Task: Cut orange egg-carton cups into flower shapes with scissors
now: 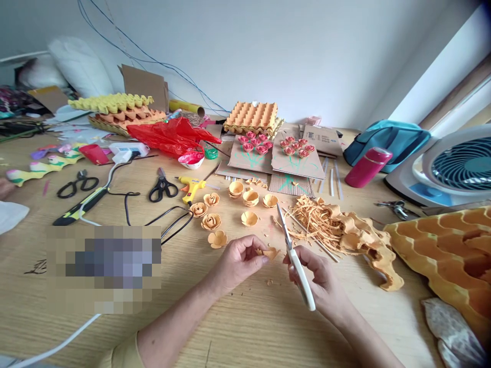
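Observation:
My left hand pinches a small orange egg-carton piece between thumb and fingers. In my right hand is a pair of white-handled scissors, blades pointing up and away from me, apart from the piece. Just beyond my hands stand several cut egg-carton cups, some of them stacked. To their left lie rolled carton roses and a flat petal cup. A heap of carton trimmings lies beyond my right hand, beside a torn carton strip.
A yellow glue gun, black scissors and a cutter lie left. Cardboard sheets with pink flowers stand at the back. On the right are a pink bottle, a fan and a large egg tray.

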The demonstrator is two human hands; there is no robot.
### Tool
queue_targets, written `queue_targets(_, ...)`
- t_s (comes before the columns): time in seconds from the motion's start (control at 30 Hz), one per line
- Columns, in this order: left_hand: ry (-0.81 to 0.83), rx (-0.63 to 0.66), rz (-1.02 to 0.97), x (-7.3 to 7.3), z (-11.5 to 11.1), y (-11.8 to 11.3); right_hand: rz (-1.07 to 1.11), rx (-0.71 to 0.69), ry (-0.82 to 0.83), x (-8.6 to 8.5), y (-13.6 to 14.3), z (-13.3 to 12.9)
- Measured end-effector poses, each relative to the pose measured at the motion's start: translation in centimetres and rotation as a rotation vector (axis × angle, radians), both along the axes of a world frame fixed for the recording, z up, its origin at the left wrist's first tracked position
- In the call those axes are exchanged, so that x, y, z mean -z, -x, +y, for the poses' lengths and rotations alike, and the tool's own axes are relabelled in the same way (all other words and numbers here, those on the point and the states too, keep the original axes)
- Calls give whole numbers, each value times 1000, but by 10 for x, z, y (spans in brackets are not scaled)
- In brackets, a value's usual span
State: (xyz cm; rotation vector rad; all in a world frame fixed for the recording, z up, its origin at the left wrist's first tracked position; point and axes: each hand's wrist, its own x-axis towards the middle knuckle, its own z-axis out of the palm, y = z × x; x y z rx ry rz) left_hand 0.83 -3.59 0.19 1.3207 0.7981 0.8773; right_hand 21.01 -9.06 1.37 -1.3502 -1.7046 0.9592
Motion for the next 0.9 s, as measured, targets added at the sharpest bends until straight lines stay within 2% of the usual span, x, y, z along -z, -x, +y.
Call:
queue_targets(0.17, 158, -189, -107, -1, 3, 4, -184, -10, -79, 1, 0, 0)
queue_targets(0.37, 213, -248, -162, -2, 7, 6, -499, -67, -221, 6, 1, 3)
queue_targets(0.6, 203, -239, -223, -2, 7, 8, -658, -63, -297, 4, 0, 6)
queue_targets(0.9, 177, -135, -183, 5, 7, 9, -706, -67, -308, 2, 0, 5)
